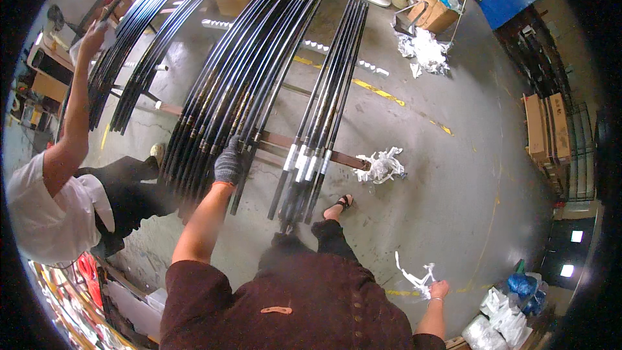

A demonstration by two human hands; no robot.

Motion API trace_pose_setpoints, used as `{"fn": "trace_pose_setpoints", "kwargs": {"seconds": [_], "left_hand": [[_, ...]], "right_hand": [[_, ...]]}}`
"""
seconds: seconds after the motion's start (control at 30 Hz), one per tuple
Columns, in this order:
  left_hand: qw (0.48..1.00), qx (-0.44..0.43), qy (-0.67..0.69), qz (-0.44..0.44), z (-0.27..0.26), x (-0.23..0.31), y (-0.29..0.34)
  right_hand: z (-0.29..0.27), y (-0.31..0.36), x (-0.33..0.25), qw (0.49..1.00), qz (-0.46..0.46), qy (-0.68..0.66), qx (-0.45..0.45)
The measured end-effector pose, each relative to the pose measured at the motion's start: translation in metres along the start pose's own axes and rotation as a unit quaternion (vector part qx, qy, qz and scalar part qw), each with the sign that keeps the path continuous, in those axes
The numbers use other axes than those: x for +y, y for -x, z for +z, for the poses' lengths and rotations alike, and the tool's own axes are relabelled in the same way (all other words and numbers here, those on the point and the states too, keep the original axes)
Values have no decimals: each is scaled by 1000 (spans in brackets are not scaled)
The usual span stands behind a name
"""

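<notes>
My left hand (228, 163), in a grey knit glove, is closed around a black pole near the close end of a wide row of long, glossy black poles (220, 84). Off to the right, my bare right hand (439, 290) pinches a crumpled strip of thin white material (418, 279) that dangles from the fingers. Right of the wide row lies a smaller group of black poles (324, 97), with white bands (304, 161) near their close ends. The poles rest across a brown crossbar (278, 139).
At left a co-worker in a white shirt (55, 210) raises an arm beside more poles (129, 45). White scraps (382, 165) hang at the crossbar's end; another heap (424, 52) lies by a cardboard box (435, 14). Wrapped bundles (499, 324) sit at lower right.
</notes>
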State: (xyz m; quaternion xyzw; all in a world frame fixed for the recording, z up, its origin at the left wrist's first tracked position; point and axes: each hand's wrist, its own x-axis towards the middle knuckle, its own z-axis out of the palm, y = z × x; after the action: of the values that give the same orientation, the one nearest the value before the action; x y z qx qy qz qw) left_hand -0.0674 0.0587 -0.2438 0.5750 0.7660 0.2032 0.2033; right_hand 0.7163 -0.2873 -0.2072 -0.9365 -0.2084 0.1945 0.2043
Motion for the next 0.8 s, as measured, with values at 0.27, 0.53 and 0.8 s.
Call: {"fn": "trace_pose_setpoints", "kwargs": {"seconds": [0.27,0.53,0.8], "left_hand": [[987,-26,-129,-92,67,-66,-28],[980,124,-156,-23,78,-27,-16],[948,-251,72,-182,174,-34,100]], "right_hand": [[-10,-8,53,977,-64,203,1],[-43,19,-48,991,61,46,-113],[2,-43,-91,973,96,32,-209]]}}
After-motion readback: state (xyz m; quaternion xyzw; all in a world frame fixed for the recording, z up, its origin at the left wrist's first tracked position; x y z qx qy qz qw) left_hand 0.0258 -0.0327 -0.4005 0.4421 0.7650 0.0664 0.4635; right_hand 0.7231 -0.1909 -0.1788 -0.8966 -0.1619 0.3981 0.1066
